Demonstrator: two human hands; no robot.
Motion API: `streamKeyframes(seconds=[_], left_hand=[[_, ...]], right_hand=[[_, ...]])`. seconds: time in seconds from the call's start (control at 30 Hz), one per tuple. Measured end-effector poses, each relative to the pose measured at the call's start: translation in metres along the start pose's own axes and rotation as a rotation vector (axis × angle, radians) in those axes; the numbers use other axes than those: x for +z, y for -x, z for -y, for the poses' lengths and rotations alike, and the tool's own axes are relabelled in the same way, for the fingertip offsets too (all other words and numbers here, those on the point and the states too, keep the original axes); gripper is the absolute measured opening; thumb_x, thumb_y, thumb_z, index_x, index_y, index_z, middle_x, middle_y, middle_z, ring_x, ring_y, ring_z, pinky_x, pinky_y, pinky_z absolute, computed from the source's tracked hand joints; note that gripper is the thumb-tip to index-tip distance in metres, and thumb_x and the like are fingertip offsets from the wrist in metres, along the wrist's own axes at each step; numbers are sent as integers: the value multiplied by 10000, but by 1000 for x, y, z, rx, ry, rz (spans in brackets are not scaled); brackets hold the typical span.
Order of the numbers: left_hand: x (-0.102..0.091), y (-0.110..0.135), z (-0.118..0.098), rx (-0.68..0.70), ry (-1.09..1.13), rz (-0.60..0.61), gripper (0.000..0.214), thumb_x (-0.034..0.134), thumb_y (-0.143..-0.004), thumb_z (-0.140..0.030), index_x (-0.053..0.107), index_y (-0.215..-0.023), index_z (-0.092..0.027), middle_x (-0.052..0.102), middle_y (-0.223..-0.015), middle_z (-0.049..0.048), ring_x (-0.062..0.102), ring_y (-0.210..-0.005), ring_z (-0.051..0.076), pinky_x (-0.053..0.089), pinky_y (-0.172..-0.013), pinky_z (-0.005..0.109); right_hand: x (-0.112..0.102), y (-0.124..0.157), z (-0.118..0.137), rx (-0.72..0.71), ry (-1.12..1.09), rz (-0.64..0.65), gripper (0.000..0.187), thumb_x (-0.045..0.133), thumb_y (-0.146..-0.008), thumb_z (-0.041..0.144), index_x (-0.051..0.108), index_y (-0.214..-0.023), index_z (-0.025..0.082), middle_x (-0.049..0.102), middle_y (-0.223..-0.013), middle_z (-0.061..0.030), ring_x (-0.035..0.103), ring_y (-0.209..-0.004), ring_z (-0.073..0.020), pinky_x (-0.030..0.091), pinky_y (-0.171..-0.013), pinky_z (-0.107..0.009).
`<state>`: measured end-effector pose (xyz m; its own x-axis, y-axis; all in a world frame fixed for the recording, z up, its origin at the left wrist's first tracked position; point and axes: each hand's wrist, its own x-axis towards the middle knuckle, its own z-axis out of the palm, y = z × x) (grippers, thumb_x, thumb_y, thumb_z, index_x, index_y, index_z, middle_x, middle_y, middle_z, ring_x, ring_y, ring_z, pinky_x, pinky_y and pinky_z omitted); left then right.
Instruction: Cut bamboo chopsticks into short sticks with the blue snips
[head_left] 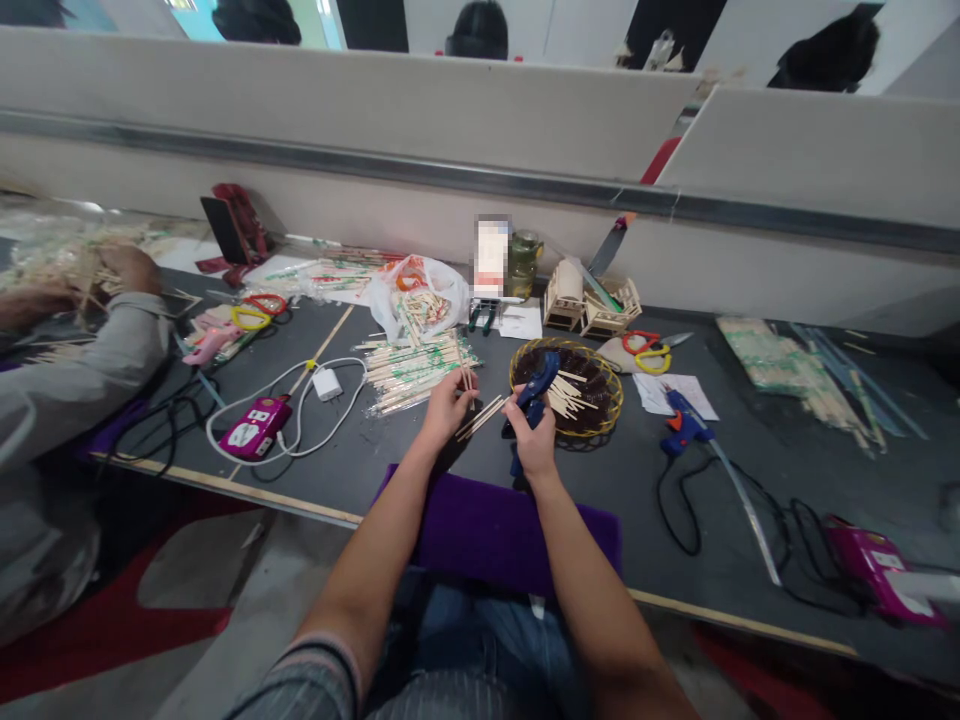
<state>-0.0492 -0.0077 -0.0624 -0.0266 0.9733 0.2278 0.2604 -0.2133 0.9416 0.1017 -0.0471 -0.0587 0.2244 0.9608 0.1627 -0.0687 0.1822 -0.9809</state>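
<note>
My left hand (448, 404) is closed round a few thin wooden sticks (480, 415) that poke out to the right toward my other hand. My right hand (535, 432) grips blue-handled cutters (534, 388), whose jaws point up over the rim of a round wire basket (604, 375). Short cut stick pieces (564, 395) lie inside that basket. Both hands hover just above the dark table, over a purple cloth (495, 530) at its front edge.
A pile of wrapped sticks (416, 365) lies left of my hands, beside a white charger with cable (328, 384) and a pink device (257, 425). A blue glue gun (684, 425), scissors (649, 352) and small stick models (592, 300) sit right. Another person's sleeve (82, 360) is at far left.
</note>
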Motion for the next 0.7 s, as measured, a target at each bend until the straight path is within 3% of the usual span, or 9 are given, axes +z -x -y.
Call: streamKeyframes(seconds=[0.3, 0.7], left_hand=[[0, 0, 3, 11, -18, 51, 68, 610, -737, -214, 554, -768, -191, 580, -696, -22, 545, -670, 133, 436, -668, 250], [1, -1, 4, 11, -14, 58, 63, 602, -726, -200, 556, -767, -188, 591, -713, -17, 550, -684, 134, 443, -677, 252]], right_hand=[[0, 0, 1, -25, 17, 18, 288, 653, -772, 384, 576, -971, 191, 627, -854, -21, 604, -775, -155, 498, -815, -332], [0, 1, 2, -2, 2, 46, 291, 649, -765, 355, 560, -991, 195, 612, -856, -12, 597, -760, -150, 489, -805, -327]])
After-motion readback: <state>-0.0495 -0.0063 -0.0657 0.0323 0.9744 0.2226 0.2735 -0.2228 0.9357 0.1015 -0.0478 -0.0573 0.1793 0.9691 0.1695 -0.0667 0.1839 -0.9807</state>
